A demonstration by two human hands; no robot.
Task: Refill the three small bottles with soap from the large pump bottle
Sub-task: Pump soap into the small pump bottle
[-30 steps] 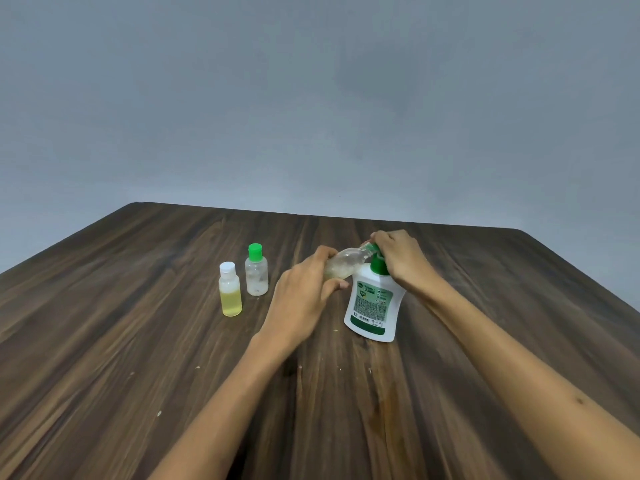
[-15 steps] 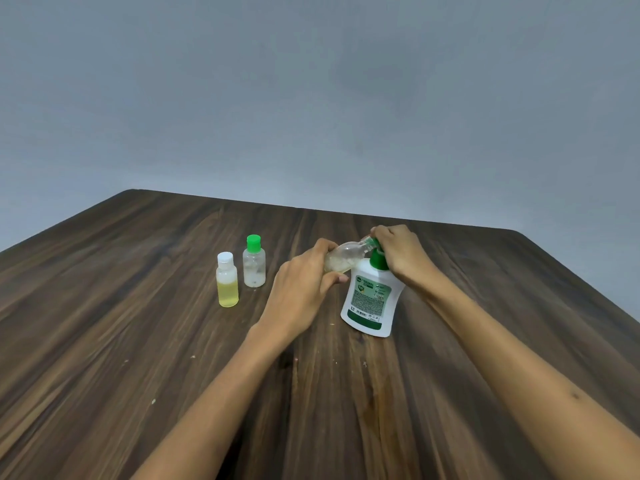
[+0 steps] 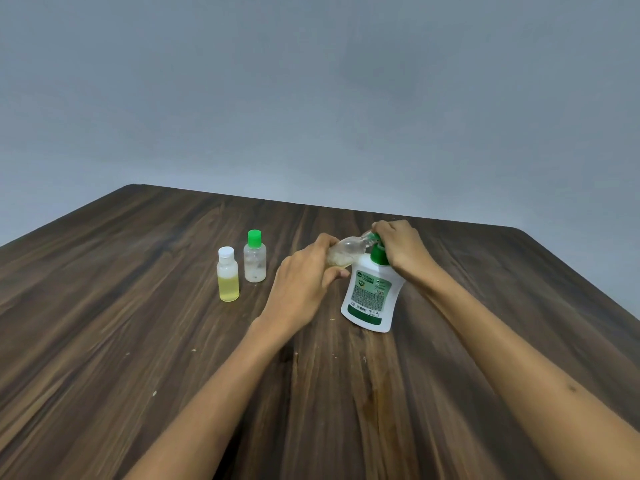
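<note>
A large white pump bottle [image 3: 370,299] with a green label and green pump stands on the dark wooden table [image 3: 138,323]. My right hand [image 3: 401,251] lies over its pump head. My left hand [image 3: 304,282] holds a small clear bottle [image 3: 346,252] tilted on its side, its mouth up against the pump spout. To the left stand two capped small bottles: one with a white cap and yellow liquid [image 3: 228,275], one with a green cap and a clear body [image 3: 255,258].
A plain grey wall rises behind the table's far edge. Small pale specks dot the wood near my forearms. The table's right edge slants down at the far right.
Both hands and the bottles keep the same pose. The whole scene sits slightly higher in the picture than a second ago, from head movement.
</note>
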